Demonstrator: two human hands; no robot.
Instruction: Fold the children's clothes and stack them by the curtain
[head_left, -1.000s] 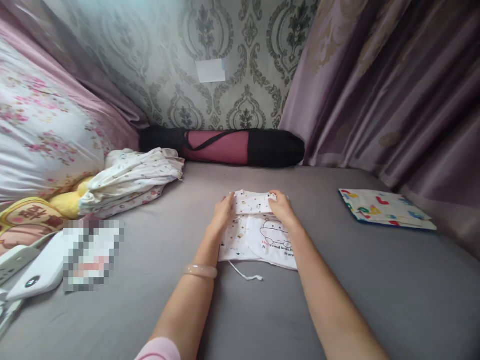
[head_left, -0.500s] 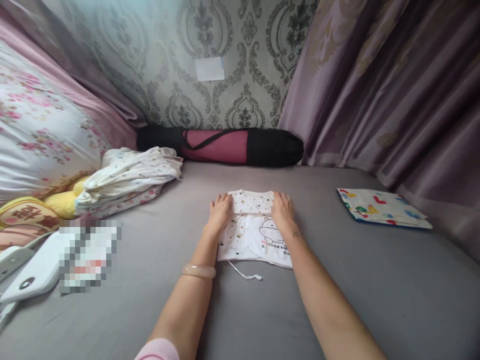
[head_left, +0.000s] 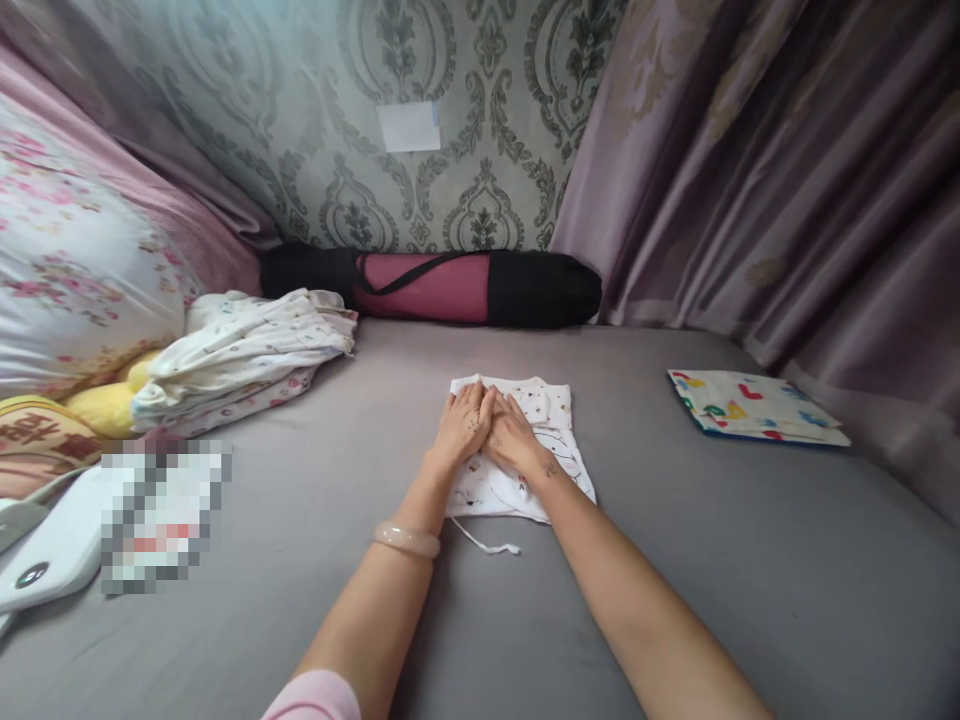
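Observation:
A small white baby top (head_left: 566,455) with tiny printed motifs and a cartoon drawing lies folded in front of me. Its white tie string (head_left: 487,547) trails from the lower edge onto the grey sheet. My left hand (head_left: 465,420) rests flat on the left half of the cloth, fingers stretched out. Beside it, touching its thumb side, my right hand (head_left: 514,430) also lies flat on the cloth. Both palms press down on the garment and hide its middle. Neither hand grips it.
A black and maroon roll bag (head_left: 427,288) lies along the wall. Crumpled printed clothes (head_left: 247,345) and a floral pillow (head_left: 82,260) are at left, near a white device (head_left: 60,550) and a blurred-out packet. A folded colourful cloth (head_left: 757,408) sits at right on the grey sheet (head_left: 675,560).
My hands have moved inward from the garment's two side edges to its middle, where they now lie side by side. The view has shifted slightly.

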